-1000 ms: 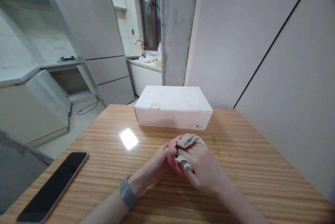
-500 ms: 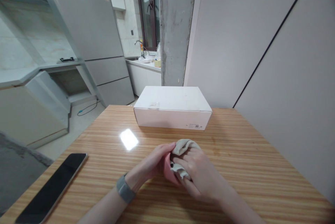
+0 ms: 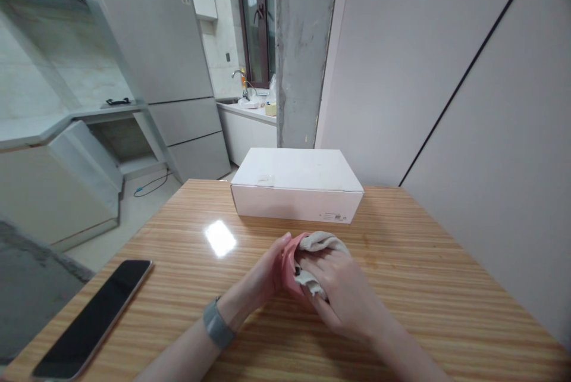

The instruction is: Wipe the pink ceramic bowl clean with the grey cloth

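My left hand (image 3: 271, 266), with a grey band on its wrist, is wrapped round the outer left side of a pink cup or bowl (image 3: 289, 269). The pink vessel is tilted, its opening facing my right hand (image 3: 341, 287). That hand grips a beige-grey ribbed cloth (image 3: 323, 241) and presses it into the opening. Part of the cloth hangs out below the fingers. My right fingertips, the vessel's inside and its base are hidden.
A white box (image 3: 297, 200) stands on the wood-grain table (image 3: 428, 287) beyond my hands. A black phone (image 3: 96, 316) lies at the left edge. Behind are a fridge (image 3: 147, 37), a concrete pillar (image 3: 303, 49) and a sink counter (image 3: 250, 123).
The pink vessel has turned slightly, so more of its upper rim shows. My left hand has shifted a little with it. My right hand stays at the opening with the cloth.
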`<state>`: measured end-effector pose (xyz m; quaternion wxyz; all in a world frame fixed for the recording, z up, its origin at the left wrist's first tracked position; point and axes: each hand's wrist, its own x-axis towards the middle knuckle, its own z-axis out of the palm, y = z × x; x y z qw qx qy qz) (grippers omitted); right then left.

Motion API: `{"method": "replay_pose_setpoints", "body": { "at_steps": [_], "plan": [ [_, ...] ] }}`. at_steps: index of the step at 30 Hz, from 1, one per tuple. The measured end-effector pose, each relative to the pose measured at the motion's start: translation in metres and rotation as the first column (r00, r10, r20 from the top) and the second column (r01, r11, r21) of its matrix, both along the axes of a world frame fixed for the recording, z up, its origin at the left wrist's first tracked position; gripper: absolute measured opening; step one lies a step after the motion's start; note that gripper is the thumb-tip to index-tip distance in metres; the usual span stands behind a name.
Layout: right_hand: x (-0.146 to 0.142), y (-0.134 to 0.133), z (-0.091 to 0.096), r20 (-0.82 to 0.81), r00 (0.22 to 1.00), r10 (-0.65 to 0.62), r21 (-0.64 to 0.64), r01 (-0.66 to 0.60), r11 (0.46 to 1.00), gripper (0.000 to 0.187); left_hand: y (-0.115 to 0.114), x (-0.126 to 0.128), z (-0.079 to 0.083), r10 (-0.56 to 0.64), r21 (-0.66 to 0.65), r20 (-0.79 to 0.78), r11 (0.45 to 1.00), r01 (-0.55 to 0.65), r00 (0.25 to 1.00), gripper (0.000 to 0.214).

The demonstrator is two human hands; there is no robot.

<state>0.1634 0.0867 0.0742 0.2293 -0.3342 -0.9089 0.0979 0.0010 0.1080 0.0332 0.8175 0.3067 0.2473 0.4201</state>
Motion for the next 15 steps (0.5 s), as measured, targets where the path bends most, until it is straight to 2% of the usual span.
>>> {"method": "replay_pose_setpoints", "body": {
  "at_steps": [3,6,9,15],
  "plan": [
    [0.0,0.0,0.001,0.015,0.995,0.098,-0.021,-0.098,0.995,0.028,0.002,-0.004,0.002,-0.001,-0.021,-0.071,1.0,-0.001,0.997,0.05],
    [0.001,0.001,0.0,-0.001,0.992,0.124,-0.021,-0.124,0.992,0.028,0.001,-0.004,0.003,0.059,-0.007,-0.151,0.998,-0.06,0.987,0.04],
    [0.001,0.002,-0.002,-0.012,0.996,0.084,-0.024,-0.084,0.996,0.027,-0.001,0.0,0.001,0.091,0.034,-0.164,0.996,-0.086,0.982,0.042],
    [0.0,0.004,-0.002,-0.029,0.996,-0.079,0.024,0.08,0.997,0.032,-0.007,0.009,-0.007,0.131,0.078,-0.059,0.989,-0.127,0.99,0.053]
  ]
}}
